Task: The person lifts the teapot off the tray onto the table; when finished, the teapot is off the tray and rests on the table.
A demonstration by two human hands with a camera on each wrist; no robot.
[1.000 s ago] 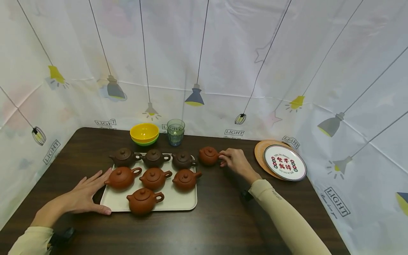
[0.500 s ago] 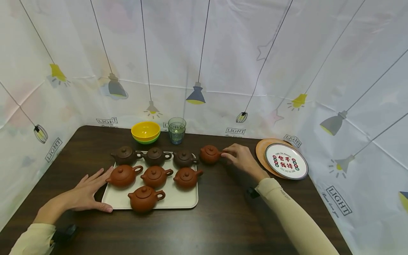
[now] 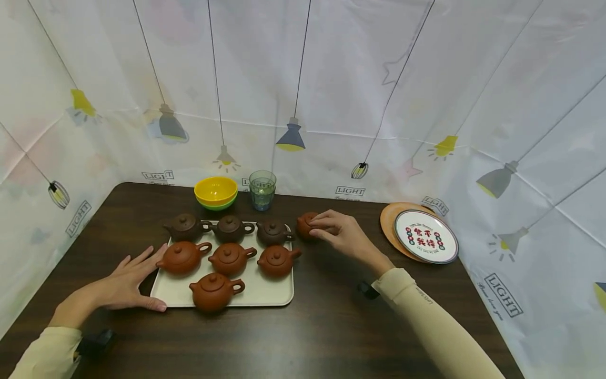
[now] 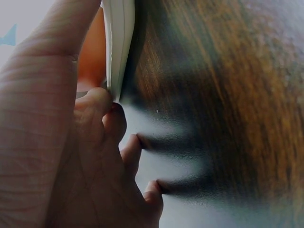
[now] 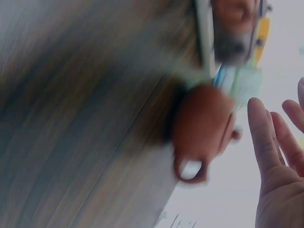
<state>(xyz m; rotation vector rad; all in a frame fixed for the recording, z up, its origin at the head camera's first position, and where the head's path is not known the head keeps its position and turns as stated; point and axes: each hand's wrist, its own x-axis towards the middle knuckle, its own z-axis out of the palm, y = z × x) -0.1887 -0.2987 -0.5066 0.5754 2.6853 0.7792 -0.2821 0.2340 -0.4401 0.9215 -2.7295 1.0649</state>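
My right hand point(image 3: 342, 232) hovers over the right side of a small red-brown clay teapot point(image 3: 305, 225), fingers extended close to its lid. In the right wrist view the same teapot point(image 5: 202, 130) stands on the table with its loop handle free of the fingers. My left hand point(image 3: 124, 286) lies spread at the left edge of a cream tray point(image 3: 265, 298), the thumb by the front corner. Fingertips touch the table beside the tray rim point(image 4: 118, 45) in the left wrist view. Several clay teapots crowd the tray, including a red-brown one point(image 3: 211, 292) at the front and a dark one point(image 3: 229, 229) behind.
Behind the tray stand a yellow bowl point(image 3: 215, 191) stacked in a green one, and a greenish glass point(image 3: 262, 190). At the right, a white plate with red characters point(image 3: 424, 252) overlaps a round wooden board point(image 3: 389, 225). A printed curtain point(image 3: 322, 173) closes off the back.
My right hand has let go of the small teapot's handle and moved left over its lid. The teapot stays where it was, and my left hand keeps its place at the tray.
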